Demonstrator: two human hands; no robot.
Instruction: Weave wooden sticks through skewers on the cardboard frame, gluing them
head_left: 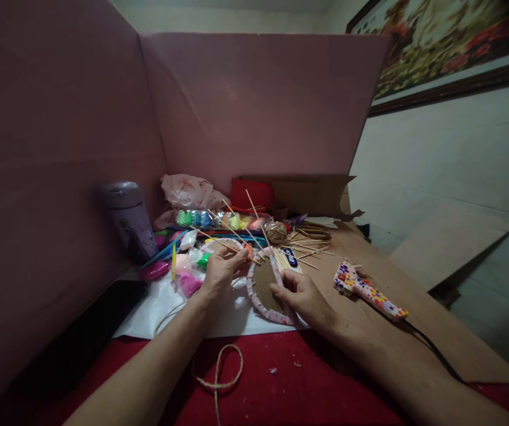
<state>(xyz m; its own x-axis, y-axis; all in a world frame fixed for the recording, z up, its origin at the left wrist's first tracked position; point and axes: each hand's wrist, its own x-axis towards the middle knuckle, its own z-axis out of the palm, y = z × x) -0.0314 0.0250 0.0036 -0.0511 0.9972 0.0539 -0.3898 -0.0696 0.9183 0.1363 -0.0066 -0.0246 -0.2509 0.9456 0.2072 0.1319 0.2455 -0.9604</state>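
1. Left hand (221,269): half curled, thumb and forefinger pinched on a wooden skewer (232,244) near its closer end; remaining fingers loosely folded underneath; wrist lifted just off the white sheet (148,316); forearm slanting in from lower left.
2. Right hand (302,297): palm down, fingers bent and close together; thumb on the brown face of the cardboard disc (264,284); fingertips seemingly hooked over its patterned rim, though too dim to be sure; forearm low along the brown table (450,331).
3. Cardboard disc: between both hands, over the right end of the white sheet; left-hand pinch just beside its upper left rim.
4. Beyond the hands: fan of loose skewers (303,247); ball of twine (276,232); row of coloured clay packs (219,219); purple cup (129,219) further left.
5. Right of the right hand: patterned glue gun (370,291) flat on the table; between the forearms, loop of twine (221,373) on the red cloth (281,384).
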